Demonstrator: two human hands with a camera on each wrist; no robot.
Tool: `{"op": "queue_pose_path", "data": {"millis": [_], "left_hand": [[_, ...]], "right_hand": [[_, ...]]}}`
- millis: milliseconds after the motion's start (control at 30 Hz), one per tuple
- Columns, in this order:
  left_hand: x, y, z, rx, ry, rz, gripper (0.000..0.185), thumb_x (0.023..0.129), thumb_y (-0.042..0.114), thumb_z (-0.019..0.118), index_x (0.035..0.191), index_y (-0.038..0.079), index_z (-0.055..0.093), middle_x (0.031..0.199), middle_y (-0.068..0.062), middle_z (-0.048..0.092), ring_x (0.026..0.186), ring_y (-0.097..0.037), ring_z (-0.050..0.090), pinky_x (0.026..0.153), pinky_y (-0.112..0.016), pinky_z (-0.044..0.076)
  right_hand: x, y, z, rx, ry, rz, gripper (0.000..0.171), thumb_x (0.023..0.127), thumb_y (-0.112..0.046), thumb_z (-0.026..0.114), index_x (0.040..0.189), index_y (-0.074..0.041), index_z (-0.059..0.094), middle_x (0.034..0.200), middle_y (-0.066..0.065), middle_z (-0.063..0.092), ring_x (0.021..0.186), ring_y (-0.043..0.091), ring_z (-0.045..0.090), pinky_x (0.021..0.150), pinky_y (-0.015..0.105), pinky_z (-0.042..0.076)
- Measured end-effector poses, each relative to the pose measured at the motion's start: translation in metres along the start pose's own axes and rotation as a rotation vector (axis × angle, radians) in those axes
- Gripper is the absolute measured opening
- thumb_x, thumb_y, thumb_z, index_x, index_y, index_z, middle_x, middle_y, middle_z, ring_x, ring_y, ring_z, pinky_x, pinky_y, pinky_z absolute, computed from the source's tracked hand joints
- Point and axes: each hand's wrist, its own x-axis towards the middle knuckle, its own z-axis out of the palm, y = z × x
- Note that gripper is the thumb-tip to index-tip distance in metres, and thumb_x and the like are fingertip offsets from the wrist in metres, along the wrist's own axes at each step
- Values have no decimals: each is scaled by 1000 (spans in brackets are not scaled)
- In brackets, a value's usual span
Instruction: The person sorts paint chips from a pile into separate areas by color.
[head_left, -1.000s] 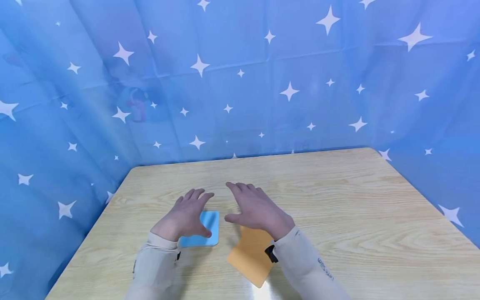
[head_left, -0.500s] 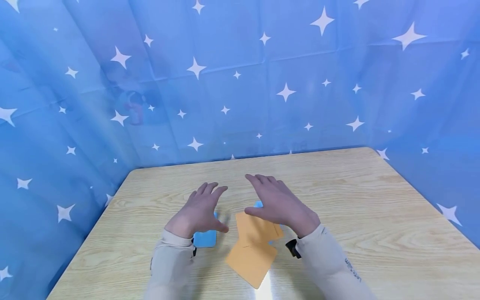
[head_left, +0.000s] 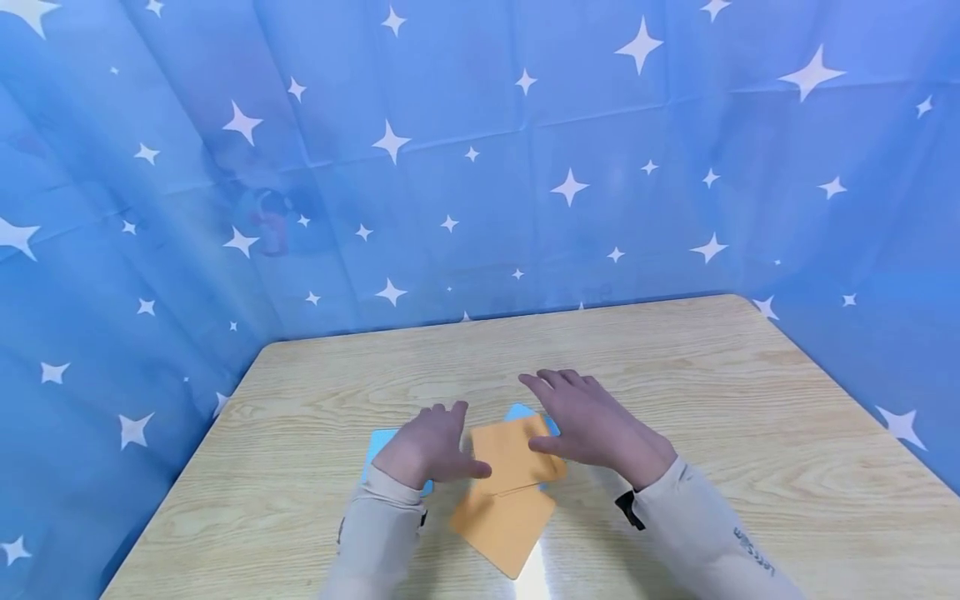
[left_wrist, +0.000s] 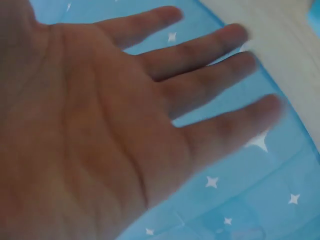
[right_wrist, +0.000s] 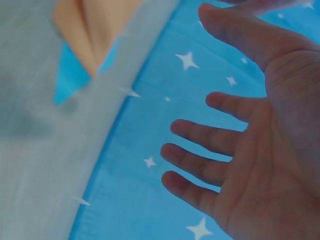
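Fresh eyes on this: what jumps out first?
Probably the blue curtain with white stars, filling the background. Then the orange pieces on the wooden table, blue showing at their edges. In the head view, the empty left grip and right grip flank them.

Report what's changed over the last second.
The left grip and right grip both shifted rightward; the right one uncovered more of the far orange sheet and the blue corner beyond it. Nothing was taken hold of or let go. The near orange sheet and left blue piece stayed put.
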Motion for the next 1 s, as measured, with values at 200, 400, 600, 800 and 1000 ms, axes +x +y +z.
{"op": "queue_pose_path", "data": {"millis": [200,400,600,800,1000], "left_hand": [[4,16,14,3,-78,-48,93,73,43,90,143,-4,50,118,-19,67,102,-33,68,87,-45,58],[8,21,21,55,-78,-11,95,68,41,94,143,1,51,127,-20,60,113,-36,63,91,-49,56],[17,18,31,70,-62,72,100,70,38,94,152,8,44,142,-17,53,133,-36,49,99,-50,53],[24,14,38,36,-74,115,97,71,26,93,153,10,43,145,-15,51,128,-33,53,96,-46,54],[28,12,40,20,-77,147,95,72,22,92,153,11,44,142,-14,51,122,-30,55,91,-45,56]], "right_hand": [[2,-2,11,87,-107,-33,81,85,-31,83,152,-6,45,151,15,51,139,41,46,111,63,36],[4,-6,20,113,-174,-72,85,78,-31,85,151,-10,47,149,12,53,138,39,47,112,61,37],[5,2,32,109,-241,-48,96,74,-37,87,154,-10,42,154,14,47,143,41,40,116,63,32],[6,9,35,152,-263,-6,98,74,-37,86,155,-8,40,154,13,47,142,40,41,116,63,31],[7,11,35,156,-273,-13,95,75,-35,87,154,-10,42,152,12,48,139,40,43,115,62,32]]}}
